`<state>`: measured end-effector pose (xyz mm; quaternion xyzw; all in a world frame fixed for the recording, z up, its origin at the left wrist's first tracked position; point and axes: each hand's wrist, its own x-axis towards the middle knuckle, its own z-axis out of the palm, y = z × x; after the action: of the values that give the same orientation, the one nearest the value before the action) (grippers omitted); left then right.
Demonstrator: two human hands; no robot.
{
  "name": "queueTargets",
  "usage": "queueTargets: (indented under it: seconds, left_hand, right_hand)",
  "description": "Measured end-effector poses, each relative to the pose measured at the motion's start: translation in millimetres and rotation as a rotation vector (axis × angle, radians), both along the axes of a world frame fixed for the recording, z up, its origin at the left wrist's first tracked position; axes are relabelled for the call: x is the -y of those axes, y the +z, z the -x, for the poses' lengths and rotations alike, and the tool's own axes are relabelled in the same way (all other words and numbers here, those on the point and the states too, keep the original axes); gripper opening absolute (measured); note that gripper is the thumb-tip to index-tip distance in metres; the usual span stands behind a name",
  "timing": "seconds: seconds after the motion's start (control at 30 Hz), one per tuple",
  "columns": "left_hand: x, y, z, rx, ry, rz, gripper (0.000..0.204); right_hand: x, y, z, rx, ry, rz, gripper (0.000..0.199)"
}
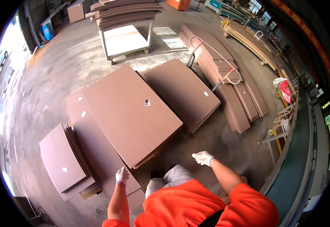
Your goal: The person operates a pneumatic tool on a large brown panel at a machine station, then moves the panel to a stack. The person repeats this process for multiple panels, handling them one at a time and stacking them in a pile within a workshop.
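Note:
My left hand (122,176), in a white glove, is near the front corner of the top brown panel (129,109), over a lower brown panel (103,151). Its fingers are curled; whether they touch a panel or hold anything is unclear. Off to the right of that stack, above the floor, my right hand (203,158) is also gloved in white. Its fingers are drawn together and nothing shows in them. A small printed label (147,102) is stuck on the top panel.
Further brown panel stacks lie at left (61,159) and behind (184,90). To the right, long boards (225,87) surround a cart's bent metal handle (235,75). A wheeled white rack (123,39) carries more boards at the back. A green-topped machine bed (286,181) runs along the right.

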<state>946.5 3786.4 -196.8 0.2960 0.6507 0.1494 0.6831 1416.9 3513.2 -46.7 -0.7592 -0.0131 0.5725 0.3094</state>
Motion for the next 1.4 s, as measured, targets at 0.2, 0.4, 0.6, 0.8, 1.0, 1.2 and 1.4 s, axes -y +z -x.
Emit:
queueTargets:
  seconds: [0.2,0.4,0.6,0.8,1.0,1.2,1.4]
  left_hand:
    - [-90,-36,-18,0.069,0.214,0.088,0.052]
    - [-183,-80,-1,0.011,0.357,0.223,0.094]
    - [-359,-141,-46,0.626,0.362,0.130,0.106]
    - [-472,-175,-105,0.468,0.437,-0.119,0.086]
    - [-482,-185,-92,0.395,0.426,-0.118,0.082]
    - [-486,-181,-91,0.387,0.423,-0.123,0.078]
    - [-492,-201,-83,0.395,0.347,-0.176,0.075]
  right_hand:
    - [-123,-72,-84,0.444,0.452,-0.035,0.068]
    - [-294,-159,-166,0.818,0.453,-0.029,0.082]
    - [-397,-220,-222,0.277,0.371,-0.078,0.093]
    - [-417,-232,-227,-0.154,0.151,-0.318,0.100]
    - [-435,-236,-225,-0.168,0.155,-0.417,0.106]
    - [-427,-232,-221,-0.181,0.083,-0.366,0.112]
    - [-425,-236,-229,-0.206,0.137,-0.321,0.109]
